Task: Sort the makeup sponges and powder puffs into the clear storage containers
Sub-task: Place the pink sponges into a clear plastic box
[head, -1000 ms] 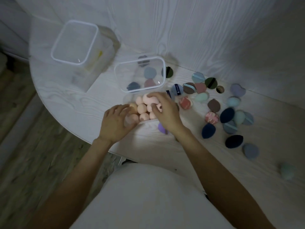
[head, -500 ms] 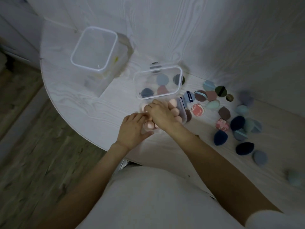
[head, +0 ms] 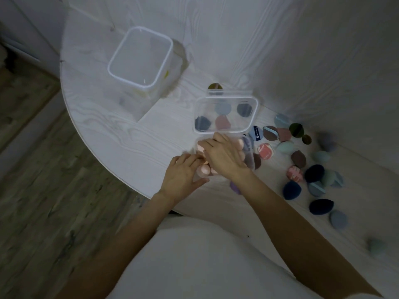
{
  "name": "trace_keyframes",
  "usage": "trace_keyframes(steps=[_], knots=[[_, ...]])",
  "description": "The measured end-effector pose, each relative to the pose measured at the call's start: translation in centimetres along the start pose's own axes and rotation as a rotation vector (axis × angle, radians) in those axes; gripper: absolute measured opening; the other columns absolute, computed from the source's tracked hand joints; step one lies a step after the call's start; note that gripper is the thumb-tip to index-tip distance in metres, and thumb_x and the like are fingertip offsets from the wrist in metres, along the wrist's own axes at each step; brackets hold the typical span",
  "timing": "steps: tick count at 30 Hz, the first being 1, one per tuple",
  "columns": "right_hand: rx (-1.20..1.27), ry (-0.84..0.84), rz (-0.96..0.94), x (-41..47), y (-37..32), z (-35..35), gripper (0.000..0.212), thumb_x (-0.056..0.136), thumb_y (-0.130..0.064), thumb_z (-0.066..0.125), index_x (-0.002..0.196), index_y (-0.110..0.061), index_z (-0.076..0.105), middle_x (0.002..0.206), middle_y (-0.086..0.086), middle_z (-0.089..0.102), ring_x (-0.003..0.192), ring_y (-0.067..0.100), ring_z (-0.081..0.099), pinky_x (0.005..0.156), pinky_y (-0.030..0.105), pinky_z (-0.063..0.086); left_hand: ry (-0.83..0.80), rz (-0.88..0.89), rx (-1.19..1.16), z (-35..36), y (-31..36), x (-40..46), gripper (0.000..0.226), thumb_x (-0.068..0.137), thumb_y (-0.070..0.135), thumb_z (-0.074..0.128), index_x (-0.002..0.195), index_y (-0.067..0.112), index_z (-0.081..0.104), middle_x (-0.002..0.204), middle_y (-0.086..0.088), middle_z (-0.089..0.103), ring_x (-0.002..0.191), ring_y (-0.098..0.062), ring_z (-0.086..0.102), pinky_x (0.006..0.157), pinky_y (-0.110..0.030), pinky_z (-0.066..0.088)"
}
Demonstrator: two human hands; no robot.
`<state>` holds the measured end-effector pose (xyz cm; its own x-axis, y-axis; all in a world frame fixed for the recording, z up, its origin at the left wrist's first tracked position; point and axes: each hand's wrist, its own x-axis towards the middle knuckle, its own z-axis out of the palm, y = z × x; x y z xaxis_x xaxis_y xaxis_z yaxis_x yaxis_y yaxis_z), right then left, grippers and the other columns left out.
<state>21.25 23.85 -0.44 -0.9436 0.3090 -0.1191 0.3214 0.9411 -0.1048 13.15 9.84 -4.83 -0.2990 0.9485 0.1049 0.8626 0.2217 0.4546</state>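
a: at the table edge both hands meet over the low tub (head: 248, 156). the right hand (head: 224, 157) lies across its top, fingers fairly straight, pressing down on the pink sponges (head: 204, 169). a second ago that hand sat further right and the pink ones showed plainly; now it covers most of them.

b: and the left hand (head: 183, 173)?

a: it has closed in against the tub's near side, fingers loosely curved at the wall and touching the sponges. whether it truly grips anything, i cannot tell.

b: so what does that mean for the sort?

a: my guess: the pink batch is being packed down, so that tub is close to full. the mid tub (head: 225, 114) just behind holds only four pieces. the tall tub (head: 140, 57) far left looks bare inside.

b: much left?

a: plenty. loose puffs (head: 280, 132) and dark sponges (head: 314, 173) lie spread to the right on the table (head: 108, 117), well apart from the hands, and a purple sponge (head: 235, 186) peeks from under the right wrist.
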Motion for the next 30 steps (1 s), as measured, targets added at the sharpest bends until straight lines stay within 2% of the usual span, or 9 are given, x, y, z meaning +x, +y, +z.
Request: trace_keyframes(steps=[5,8,12,16,20,22,24,28,30], knots=[[0.105,-0.134,0.073,0.6,-0.5,-0.4,0.024,0.094,-0.024,0.037,0.099,-0.017,0.059,0.097,0.003,0.050,0.097,0.019,0.041,0.084,0.031,0.034,-0.015,0.005,0.032,0.1,-0.2,-0.1,0.056,0.075,0.056,0.054,0.112,0.015,0.061,0.115,0.002,0.063,0.102,-0.021,0.057,0.085,-0.031,0.036],[0.197,-0.080,0.170,0.1,-0.5,0.4,0.021,0.092,-0.025,0.041,0.100,-0.019,0.059,0.097,0.000,0.044,0.096,0.018,0.039,0.082,0.030,0.035,-0.039,0.010,0.002,0.0,0.0,-0.1,0.054,0.074,0.050,0.064,0.114,0.015,0.060,0.117,0.000,0.062,0.105,-0.023,0.057,0.085,-0.036,0.042],[0.345,0.258,0.278,-2.0,0.6,-0.1,0.033,0.085,-0.017,0.040,0.105,-0.011,0.066,0.104,0.004,0.064,0.103,0.023,0.050,0.084,0.030,0.039,0.014,-0.022,-0.144,-2.1,-0.6,-0.2,0.043,0.083,0.044,0.048,0.113,0.018,0.063,0.117,0.001,0.062,0.104,-0.021,0.057,0.083,-0.030,0.042],[0.541,0.556,0.594,-4.0,3.1,-1.3,0.023,0.083,0.001,0.052,0.098,-0.010,0.065,0.103,0.006,0.065,0.097,0.012,0.049,0.085,0.021,0.037,0.110,-0.248,-0.322,-4.6,-1.8,1.4,0.026,0.093,0.019,0.053,0.117,0.017,0.059,0.115,0.001,0.062,0.096,-0.015,0.059,0.077,-0.023,0.042],[0.830,0.484,0.880,-3.1,5.3,-2.9,0.043,0.084,-0.006,0.056,0.125,-0.009,0.043,0.128,0.011,0.044,0.119,0.024,0.041,0.097,0.028,0.035,0.006,-0.469,-0.521,-6.3,-1.2,5.7,0.050,0.094,0.030,0.053,0.139,0.017,0.038,0.127,0.004,0.050,0.096,-0.009,0.055,0.087,-0.027,0.044],[1.179,0.421,0.864,-2.4,5.7,-4.0,0.063,0.089,-0.007,0.049,0.144,-0.020,0.021,0.143,0.010,0.032,0.129,0.022,0.034,0.107,0.036,0.032,-0.062,-0.533,-0.576,-6.9,-0.7,7.5,0.055,0.094,0.042,0.048,0.143,0.022,0.033,0.127,0.004,0.052,0.102,-0.013,0.056,0.095,-0.032,0.042],[1.383,0.376,0.825,-2.4,6.2,-4.5,0.064,0.095,-0.015,0.041,0.147,-0.032,0.009,0.146,0.005,0.030,0.130,0.019,0.033,0.108,0.038,0.030,-0.083,-0.541,-0.630,-7.1,0.0,8.6,0.051,0.094,0.049,0.042,0.140,0.026,0.038,0.120,0.002,0.057,0.104,-0.016,0.059,0.099,-0.039,0.043],[1.144,0.246,0.725,-4.6,7.2,-3.5,0.047,0.083,-0.074,0.030,0.126,-0.058,0.039,0.143,-0.016,0.040,0.134,0.012,0.036,0.113,0.054,0.022,-0.028,-0.610,-0.821,-7.3,0.4,8.3,0.049,0.094,0.061,0.025,0.115,0.030,0.057,0.113,0.003,0.063,0.095,-0.009,0.062,0.094,-0.036,0.046],[1.015,0.282,0.678,-6.6,6.7,-3.4,0.047,0.084,-0.073,0.028,0.110,-0.047,0.058,0.128,-0.012,0.054,0.124,0.013,0.047,0.108,0.044,0.032,-0.022,-0.625,-0.838,-7.2,0.5,7.0,0.053,0.094,0.060,0.022,0.104,0.027,0.061,0.109,0.002,0.065,0.095,-0.008,0.061,0.090,-0.032,0.045]])
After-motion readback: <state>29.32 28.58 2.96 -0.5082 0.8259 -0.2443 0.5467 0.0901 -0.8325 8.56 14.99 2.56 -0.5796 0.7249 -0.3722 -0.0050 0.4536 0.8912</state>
